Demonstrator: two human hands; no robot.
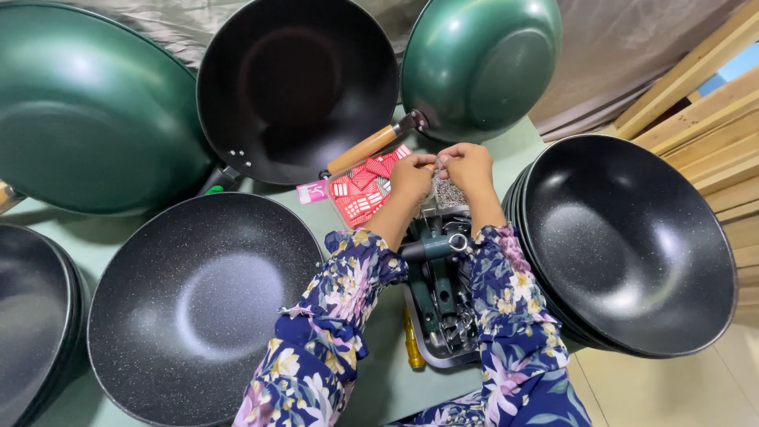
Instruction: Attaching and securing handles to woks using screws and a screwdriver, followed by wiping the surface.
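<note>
Hands meet mid-bench: left hand point(412, 178) and right hand point(468, 164) both pinching top of small clear bag of screws point(449, 192), above metal tray point(435, 348) of green handles point(437, 273).

Around, largest first: big woks, black wok point(202, 304) near left, stacked woks point(632, 241) right. Red packet point(365, 188) just left of bag.

Bag likely light, limp, slippery film; contents shift. Best gripped at top edge.

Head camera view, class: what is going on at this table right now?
A person in floral sleeves has both hands together over a metal tray of dark green handles. The left hand and right hand pinch a small clear bag of screws between them. Beside it lies a red and white packet. Black woks and green woks surround the hands on the pale green table.
</note>
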